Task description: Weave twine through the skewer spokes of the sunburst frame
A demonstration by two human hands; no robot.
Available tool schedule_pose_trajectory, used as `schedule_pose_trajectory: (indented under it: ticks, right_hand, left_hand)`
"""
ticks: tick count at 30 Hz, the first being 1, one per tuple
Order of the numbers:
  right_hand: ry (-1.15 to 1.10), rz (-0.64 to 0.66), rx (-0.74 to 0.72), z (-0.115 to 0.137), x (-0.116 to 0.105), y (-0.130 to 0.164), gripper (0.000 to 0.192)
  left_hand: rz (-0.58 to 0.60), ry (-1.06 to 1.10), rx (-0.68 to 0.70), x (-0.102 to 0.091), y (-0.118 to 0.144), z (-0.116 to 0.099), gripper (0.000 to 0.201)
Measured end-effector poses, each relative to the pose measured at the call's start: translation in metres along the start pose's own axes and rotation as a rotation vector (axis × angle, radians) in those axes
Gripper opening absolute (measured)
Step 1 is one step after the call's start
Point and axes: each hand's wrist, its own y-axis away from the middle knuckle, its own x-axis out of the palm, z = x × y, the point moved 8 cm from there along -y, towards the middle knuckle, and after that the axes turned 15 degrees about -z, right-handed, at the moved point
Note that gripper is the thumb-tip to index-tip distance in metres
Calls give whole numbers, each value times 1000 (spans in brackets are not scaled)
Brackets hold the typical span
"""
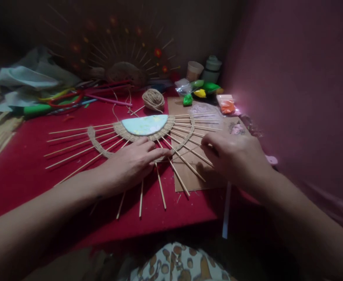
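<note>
A half-round fan frame of thin wooden sticks (183, 158) lies on the red table, its sticks spreading toward me. At its centre is a pale blue half-disc (144, 124) edged with a woven twine band (170, 125). Farther out, a second twine band (98, 147) curves across the sticks. My left hand (133, 160) rests flat on the frame, fingers stretched, the index fingertip touching the outer band. Over the right-hand sticks, my right hand (232, 152) is closed with curled fingers; what they hold is hidden. A narrow pale strip (226, 210) hangs down below that hand.
Behind the frame sits a ball of twine (153, 100). Cardboard (189, 181) lies under the right-hand sticks. Bright clay packets (199, 93), a cup (194, 71) and a lidded bottle (212, 69) stand at the back. A pink curtain or wall (300, 97) borders the right.
</note>
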Motion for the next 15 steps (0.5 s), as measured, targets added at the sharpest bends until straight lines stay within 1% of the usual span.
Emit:
schedule_pose_trajectory:
  ticks: [2, 4, 7, 9, 13, 15]
  right_hand:
    - [58, 64, 30, -4, 14, -12, 20]
    - [69, 138, 56, -6, 29, -19, 21]
    - [58, 232, 85, -6, 45, -20, 23]
    - [47, 257, 93, -4, 50, -17, 25]
    - [3, 250, 96, 0, 52, -11, 27]
    - [-26, 259, 86, 4, 53, -10, 27]
  left_hand:
    - [28, 3, -2, 0, 2, 1, 38]
    - [53, 6, -5, -2, 3, 1, 35]
    - [92, 16, -17, -4, 4, 2, 33]
    - [109, 41, -21, -6, 4, 3, 33]
    - [150, 88, -24, -7, 3, 8, 31]
    - [129, 108, -43, -12, 3, 11, 29]
